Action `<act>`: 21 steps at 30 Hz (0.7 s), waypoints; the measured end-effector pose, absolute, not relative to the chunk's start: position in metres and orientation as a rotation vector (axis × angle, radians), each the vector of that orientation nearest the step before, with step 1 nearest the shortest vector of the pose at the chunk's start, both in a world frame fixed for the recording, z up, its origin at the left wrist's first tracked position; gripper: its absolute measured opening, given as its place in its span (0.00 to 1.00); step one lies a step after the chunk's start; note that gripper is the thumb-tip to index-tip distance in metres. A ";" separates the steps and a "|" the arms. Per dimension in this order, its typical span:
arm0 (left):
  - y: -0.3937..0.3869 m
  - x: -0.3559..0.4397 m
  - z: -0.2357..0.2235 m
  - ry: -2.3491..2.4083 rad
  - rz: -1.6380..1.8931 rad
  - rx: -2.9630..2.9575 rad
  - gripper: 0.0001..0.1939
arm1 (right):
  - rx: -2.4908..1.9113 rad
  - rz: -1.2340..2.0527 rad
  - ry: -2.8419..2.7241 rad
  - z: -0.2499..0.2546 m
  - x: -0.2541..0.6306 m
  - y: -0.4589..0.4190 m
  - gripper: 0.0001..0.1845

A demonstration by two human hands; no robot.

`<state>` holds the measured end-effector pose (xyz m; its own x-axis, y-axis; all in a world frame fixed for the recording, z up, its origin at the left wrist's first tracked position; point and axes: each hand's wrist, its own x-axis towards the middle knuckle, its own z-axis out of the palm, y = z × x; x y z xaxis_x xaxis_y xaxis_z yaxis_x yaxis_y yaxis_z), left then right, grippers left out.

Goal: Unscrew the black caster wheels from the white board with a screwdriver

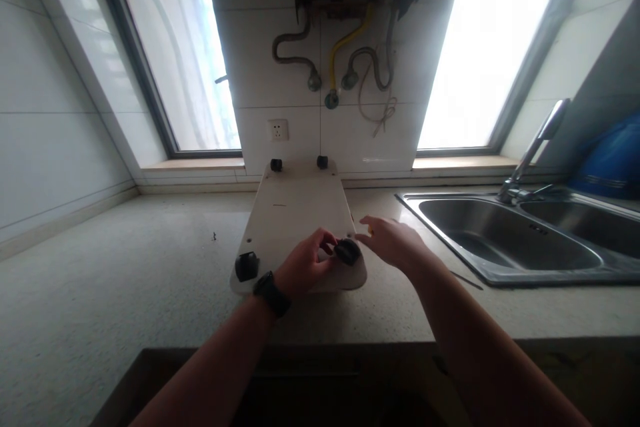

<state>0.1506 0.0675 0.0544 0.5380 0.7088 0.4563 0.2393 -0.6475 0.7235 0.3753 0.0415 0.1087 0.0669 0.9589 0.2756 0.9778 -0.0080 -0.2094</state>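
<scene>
A cream-white panel-like unit (305,200) with rounded corners lies on the countertop, black casters standing up at its corners. My left hand (307,260), with a black watch (271,295) at the wrist, curls its fingers against the near right caster (347,251). Over the unit's right edge is my right hand (390,240), thumb and forefinger apart, near a small screw by that caster; a yellow band shows on a finger. The near left caster (247,267) and the far casters (276,165) stand untouched. Whether a tiny part sits between my right fingertips is unclear.
To the right, a steel double sink (443,273) with a faucet (530,153) is set into the countertop (165,280). A thin dark rod (467,280) lies before it. Tiny dark bits (214,236) lie at left. Pipes (333,60) and a socket (278,129) are on the wall.
</scene>
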 end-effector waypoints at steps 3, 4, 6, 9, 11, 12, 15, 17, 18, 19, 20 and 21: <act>0.068 0.151 0.050 0.792 1.033 2.204 0.16 | -1.882 -0.356 -1.665 0.143 0.379 0.024 0.24; 0.068 0.151 0.048 0.797 1.034 2.215 0.17 | -1.651 -0.482 -1.537 0.157 0.380 0.019 0.22; 0.068 0.150 0.046 0.800 1.043 2.229 0.19 | -1.217 -0.571 -1.450 0.183 0.378 0.010 0.18; 0.069 0.150 0.045 0.778 1.063 2.218 0.21 | -0.732 -0.156 -1.378 0.208 0.364 0.007 0.19; 0.069 0.150 0.047 0.741 1.060 2.208 0.24 | -0.530 0.107 -1.398 0.212 0.350 0.009 0.19; 0.069 0.150 0.047 0.716 1.052 2.209 0.25 | -0.494 0.202 -1.434 0.210 0.344 0.011 0.18; 0.069 0.152 0.049 0.663 1.021 2.228 0.29 | -0.478 0.301 -1.511 0.200 0.329 0.014 0.17; 0.069 0.153 0.049 0.690 1.021 2.257 0.28 | -0.475 0.320 -1.524 0.193 0.325 0.015 0.18; 0.069 0.154 0.049 0.719 1.031 2.279 0.28 | -0.477 0.342 -1.524 0.190 0.324 0.015 0.18; 0.068 0.154 0.049 0.749 1.043 2.303 0.28 | -0.478 0.373 -1.523 0.187 0.323 0.015 0.18; 0.068 0.155 0.048 0.774 1.058 2.324 0.28 | -0.479 0.404 -1.525 0.185 0.321 0.015 0.17; 0.068 0.155 0.048 0.791 1.075 2.337 0.28 | -0.485 0.429 -1.537 0.183 0.319 0.015 0.17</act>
